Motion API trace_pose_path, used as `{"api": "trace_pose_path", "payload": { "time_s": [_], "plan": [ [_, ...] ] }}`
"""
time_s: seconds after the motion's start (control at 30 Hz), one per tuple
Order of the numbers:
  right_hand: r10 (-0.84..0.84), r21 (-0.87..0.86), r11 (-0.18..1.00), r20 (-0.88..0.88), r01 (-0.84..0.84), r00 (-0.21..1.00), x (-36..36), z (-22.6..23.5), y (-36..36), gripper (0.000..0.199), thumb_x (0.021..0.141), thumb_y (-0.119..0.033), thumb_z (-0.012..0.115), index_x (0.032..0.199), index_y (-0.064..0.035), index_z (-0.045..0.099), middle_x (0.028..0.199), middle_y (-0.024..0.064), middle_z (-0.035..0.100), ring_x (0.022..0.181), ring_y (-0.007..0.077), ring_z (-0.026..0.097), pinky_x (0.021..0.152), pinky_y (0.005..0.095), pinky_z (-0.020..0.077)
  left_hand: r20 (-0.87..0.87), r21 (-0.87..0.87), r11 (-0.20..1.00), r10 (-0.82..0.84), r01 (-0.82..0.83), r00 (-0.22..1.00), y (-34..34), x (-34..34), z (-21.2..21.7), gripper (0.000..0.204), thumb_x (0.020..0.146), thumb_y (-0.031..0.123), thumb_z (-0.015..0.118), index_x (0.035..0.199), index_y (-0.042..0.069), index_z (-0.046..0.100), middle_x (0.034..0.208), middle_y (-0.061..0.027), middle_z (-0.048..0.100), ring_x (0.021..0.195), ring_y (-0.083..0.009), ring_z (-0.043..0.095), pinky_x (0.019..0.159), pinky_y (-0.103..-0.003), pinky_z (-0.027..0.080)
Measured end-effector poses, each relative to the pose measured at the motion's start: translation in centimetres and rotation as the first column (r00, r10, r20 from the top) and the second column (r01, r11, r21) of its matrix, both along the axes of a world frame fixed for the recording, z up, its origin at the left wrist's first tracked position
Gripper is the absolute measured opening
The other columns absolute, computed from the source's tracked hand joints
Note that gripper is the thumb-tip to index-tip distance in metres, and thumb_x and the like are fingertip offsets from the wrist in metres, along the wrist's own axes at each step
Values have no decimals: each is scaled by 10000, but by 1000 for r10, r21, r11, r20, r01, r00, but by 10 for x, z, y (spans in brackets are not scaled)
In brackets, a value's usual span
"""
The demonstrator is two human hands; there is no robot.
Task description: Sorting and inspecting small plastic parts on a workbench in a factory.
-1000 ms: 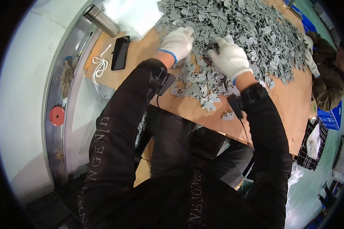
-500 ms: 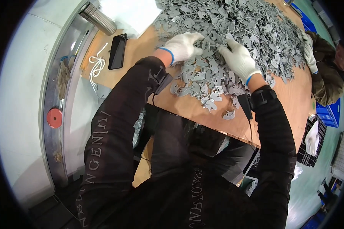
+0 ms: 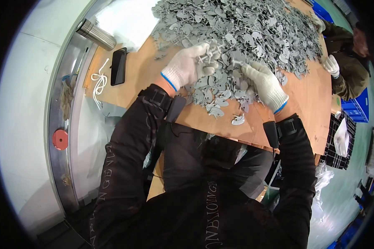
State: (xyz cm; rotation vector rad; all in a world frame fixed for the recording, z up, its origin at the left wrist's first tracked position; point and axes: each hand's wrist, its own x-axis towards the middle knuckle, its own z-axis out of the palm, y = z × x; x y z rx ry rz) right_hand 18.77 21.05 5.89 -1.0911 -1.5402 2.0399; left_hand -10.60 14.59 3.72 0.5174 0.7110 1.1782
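L hand (image 3: 185, 64), in a white knit glove w/ a blue edge, is up near the top mid of the pic. Its fingers curl round a clump of gray parts (image 3: 213, 52), & bits poke out btwn the thumb & fingers. R hand (image 3: 268, 84), same kind of glove, is just right of the mid, fingers bent & pointing up left. A thin gray bit shows by its fingertips, but it's blurry, so can't tell if they pinch it

The big pile of flat, curvy gray parts (image 3: 245, 27) fills the top mid of the pic, on the wood table (image 3: 305, 99). A thin spread of the same parts (image 3: 212, 92) lies under & btwn the 2 hands, & one lone part (image 3: 238, 120) sits just below it, near the table edge

Upper left: a black phone (image 3: 119, 66) lies flat, w/ a white cord (image 3: 99, 81) in loops next to it. A shiny flask (image 3: 96, 35) lies tilted above them, beside white plastic (image 3: 126, 23). A red disc (image 3: 60, 140) is at mid left

Upper right: a co-worker's gloved hand (image 3: 331, 66) is at the table's edge, w/ a blue crate (image 3: 355, 108) below
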Motion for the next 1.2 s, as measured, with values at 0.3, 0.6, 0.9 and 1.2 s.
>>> {"api": "trace_pose_path", "payload": {
  "time_s": [0.3, 0.6, 0.9, 1.2],
  "plan": [
    [-160, -257, 962, -277, 87, 948, 27, -2, -41, 411, 1150, -218, 601, 1517, -35, 591, 1262, 113, 788, 916, 195, 789, 734, 300, 642, 239, -109, 994, -6, 33, 971, -33, 56, 9, 432, 1188, 248, 485, 1553, 28, 555, 1264, -180, 716, 1047, -343, 772, 865, -422, 696],
    [-402, -403, 881, -357, 249, 843, 66, -16, -71, 405, 1159, -251, 588, 1512, -52, 594, 1244, 147, 780, 792, 202, 732, 633, 298, 568, 294, 42, 998, -56, 46, 954, -45, 74, 2, 484, 1117, 79, 507, 1601, 57, 499, 1413, -176, 664, 1208, -370, 731, 1010, -493, 659],
    [-532, -516, 794, -332, 323, 779, 111, -42, -123, 404, 1162, -278, 590, 1512, -75, 594, 1228, 168, 765, 741, 199, 682, 630, 300, 560, 374, 56, 995, -99, 84, 922, -63, 91, -3, 565, 1115, 229, 570, 1644, 70, 452, 1572, -246, 564, 1388, -479, 619, 1161, -610, 542],
    [-587, -605, 764, -511, 222, 627, 144, -41, -188, 447, 1142, -253, 613, 1557, -99, 552, 1410, 249, 689, 975, 309, 749, 740, 384, 627, 534, -108, 972, -119, 207, 837, -93, 148, 30, 837, 1093, 690, 549, 1584, 14, 500, 1563, -283, 573, 1382, -506, 606, 1168, -691, 490]
  ]
}}
